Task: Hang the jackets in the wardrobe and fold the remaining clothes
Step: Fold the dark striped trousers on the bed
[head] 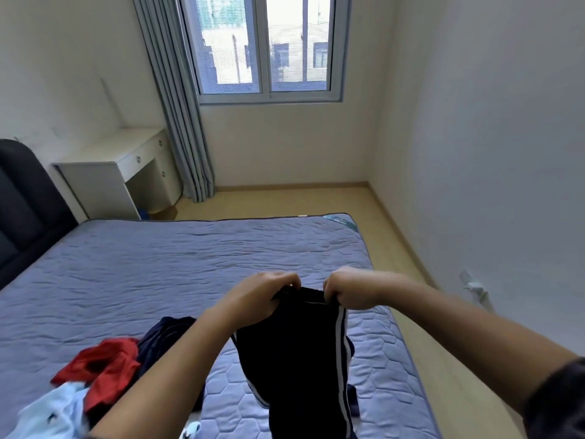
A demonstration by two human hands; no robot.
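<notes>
Down and to the left of the hands lie a light blue top, a red top and dark blue clothes in a heap. Black pants with white stripes hang from both hands. The left hand and right hand each pinch the top edge, close together, above the bed. Far behind them on the left stands a white desk, with a window further back.

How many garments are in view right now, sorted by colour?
Black: 1, black fabric garment with white side stripes, gripped by left hand and right hand
Red: 1, crumpled red cloth garment
Navy: 1, bunched navy cloth garment
Light blue: 1, rumpled light blue cloth garment
Total: 4
</notes>
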